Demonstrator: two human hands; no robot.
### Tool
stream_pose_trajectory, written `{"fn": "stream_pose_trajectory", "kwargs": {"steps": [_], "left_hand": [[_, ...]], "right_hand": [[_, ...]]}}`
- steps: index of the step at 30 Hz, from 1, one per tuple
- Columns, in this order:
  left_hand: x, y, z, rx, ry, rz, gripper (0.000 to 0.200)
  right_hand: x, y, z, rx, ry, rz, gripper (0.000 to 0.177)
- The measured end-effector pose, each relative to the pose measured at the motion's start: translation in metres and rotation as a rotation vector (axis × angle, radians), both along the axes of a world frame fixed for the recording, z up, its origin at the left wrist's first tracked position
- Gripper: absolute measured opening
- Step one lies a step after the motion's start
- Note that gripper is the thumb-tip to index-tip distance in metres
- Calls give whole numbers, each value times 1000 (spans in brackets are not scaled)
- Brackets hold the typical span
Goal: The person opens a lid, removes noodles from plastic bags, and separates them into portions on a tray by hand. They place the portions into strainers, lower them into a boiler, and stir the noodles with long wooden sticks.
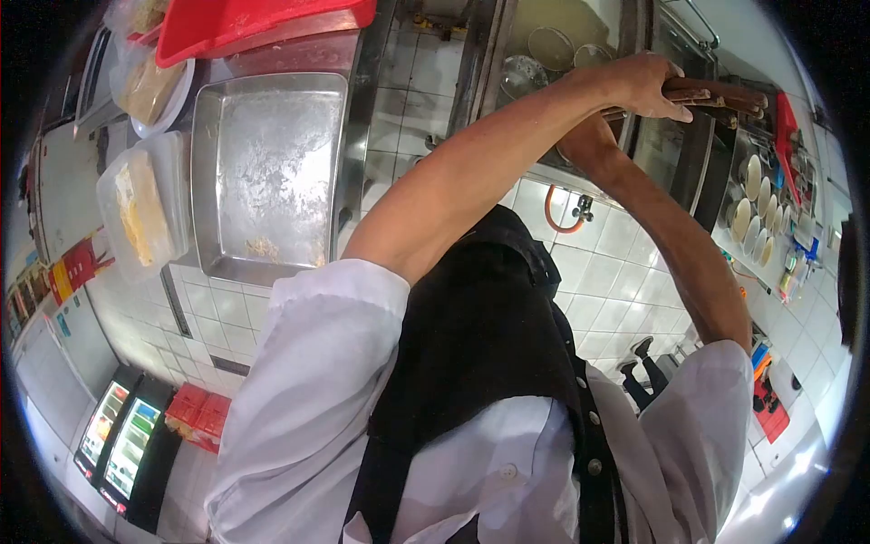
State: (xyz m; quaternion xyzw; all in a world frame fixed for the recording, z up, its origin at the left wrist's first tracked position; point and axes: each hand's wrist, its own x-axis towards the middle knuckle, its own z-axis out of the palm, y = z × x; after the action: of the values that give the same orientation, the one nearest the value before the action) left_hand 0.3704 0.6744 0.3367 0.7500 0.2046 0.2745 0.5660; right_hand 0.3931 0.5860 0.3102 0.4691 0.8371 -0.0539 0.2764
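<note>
My left arm reaches across to the right, over my right arm. My left hand (648,86) is closed around a bundle of brown wooden sticks (720,94) at the upper right, its thumb along their near side. The sticks' ends point right, and my hand covers their other part. Below my left forearm is my right hand (589,140), close to the same bundle; its fingers are hidden. Left of my hands, several round strainer-like rims (524,78) sit in a metal basin (580,14) of cloudy liquid.
To the left stands a floured metal tray (272,168), beside a red tray (263,23) and a clear plastic container (140,208) with pale food. An orange hose (555,216) hangs under the basin. Several bowls (754,177) stand at right. Another person's legs (642,376) show at lower right.
</note>
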Motion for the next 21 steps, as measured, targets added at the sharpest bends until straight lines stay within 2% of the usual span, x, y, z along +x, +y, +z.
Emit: {"fn": "stream_pose_trajectory", "kwargs": {"steps": [2,3,5,6,8,9,11,12,14,18,20,21], "left_hand": [[1,2,0,-5,-9,-3,50],[0,3,1,7,-14,12,50],[-1,-3,-2,6,-14,26,50],[1,-3,-3,7,-41,22,51],[2,0,-4,8,-69,28,53],[2,-2,-4,14,-50,32,53],[2,1,-4,34,-33,41,53],[3,0,-5,18,-63,44,54],[6,0,-7,2,-97,42,55],[5,-7,-3,21,-64,98,52],[1,-6,-2,7,-71,141,49],[1,-10,-2,3,-74,141,49]], "right_hand": [[10,-2,-4,310,79,241,25],[10,2,-3,312,77,247,25],[6,5,0,-21,-233,88,45],[3,9,4,-17,-232,87,45],[-3,14,7,-46,-206,-106,42],[1,8,2,-54,-206,-107,42],[1,4,-3,110,-176,94,38],[-2,5,4,108,-174,98,38],[-4,7,24,-2,-133,-39,37],[7,2,-7,-72,-186,-35,37],[16,-8,-13,230,236,65,29],[19,-15,-10,219,238,66,29]]}}
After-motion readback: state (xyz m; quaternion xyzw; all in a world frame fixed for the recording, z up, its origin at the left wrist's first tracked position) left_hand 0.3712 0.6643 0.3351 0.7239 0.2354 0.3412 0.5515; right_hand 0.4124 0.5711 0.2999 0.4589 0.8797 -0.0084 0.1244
